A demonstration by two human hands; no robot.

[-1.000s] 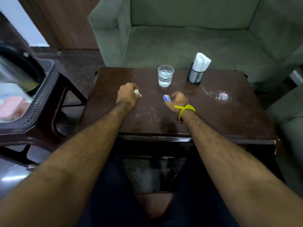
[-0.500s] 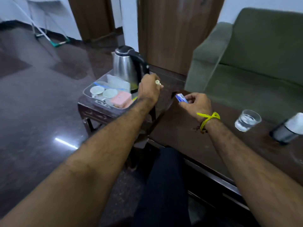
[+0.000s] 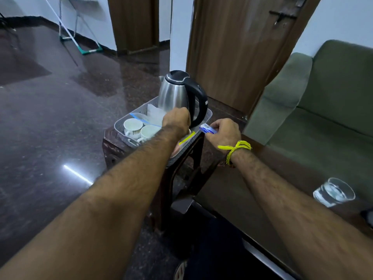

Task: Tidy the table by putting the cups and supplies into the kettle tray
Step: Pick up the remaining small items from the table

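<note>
Sachet first?

— Yes. The blue sachet (image 3: 207,129) is pinched in the right hand (image 3: 225,132). It lies flat, with its long side pointing left toward the tray. That hand is just outside the tray's near corner.

— And the other hand?

— The left hand (image 3: 176,120) is over the gray kettle tray (image 3: 121,126), with its fingers curled. I cannot tell what it holds; the fingers hide it.

— What is past the hands?

— Two white cups (image 3: 139,129) sit in the tray, to the left of the left hand. Behind that hand stands the steel kettle (image 3: 177,93).

— Which hand is closer to the tray?

— The left one; it is above it. I think the right hand only needs a short move left to drop the sachet in.

— Anything left behind?

— A glass of water (image 3: 333,191) is on the table, well behind the right hand.
</note>
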